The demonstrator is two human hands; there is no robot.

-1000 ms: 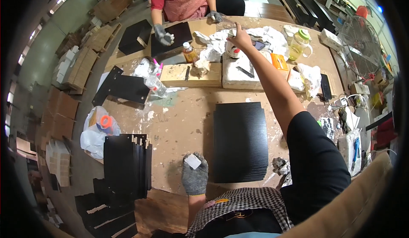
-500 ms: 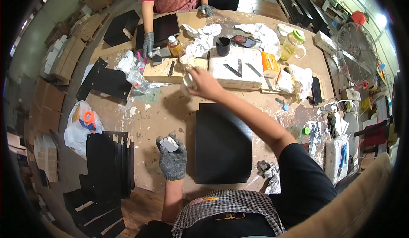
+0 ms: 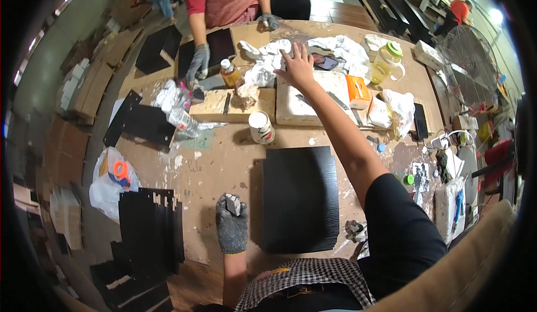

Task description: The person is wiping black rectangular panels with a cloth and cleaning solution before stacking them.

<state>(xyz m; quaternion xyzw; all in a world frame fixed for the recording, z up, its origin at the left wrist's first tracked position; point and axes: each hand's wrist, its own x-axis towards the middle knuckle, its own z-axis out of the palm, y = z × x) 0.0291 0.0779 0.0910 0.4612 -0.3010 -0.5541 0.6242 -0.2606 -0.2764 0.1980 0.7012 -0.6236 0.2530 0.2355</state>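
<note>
My left hand (image 3: 231, 228), in a grey knitted glove, is closed around a small grey-white block (image 3: 232, 204) beside the stack of black panels (image 3: 299, 200). My bare right hand (image 3: 300, 69) stretches to the far side with its fingers spread, over the back left of the white slab (image 3: 291, 100). It covers the spot where the black cup stood, and I cannot see whether it touches the cup. Between my hands and the wooden board (image 3: 207, 106), a white-lidded can (image 3: 260, 127) stands upright on the table. A crumpled cloth (image 3: 246, 95) lies on that board.
Opposite, a person with gloved hands (image 3: 198, 63) works at black panels. An amber bottle (image 3: 230, 74), a clear bottle (image 3: 183, 121), an orange box (image 3: 357, 91) and a green-lidded jug (image 3: 387, 61) stand around. Black panels (image 3: 146, 228) lean at the left; a fan (image 3: 469, 60) is at the right.
My right hand has let go of the white-lidded can, now standing on the table, and has moved away and right toward the black cup's spot. My left hand keeps the small block.
</note>
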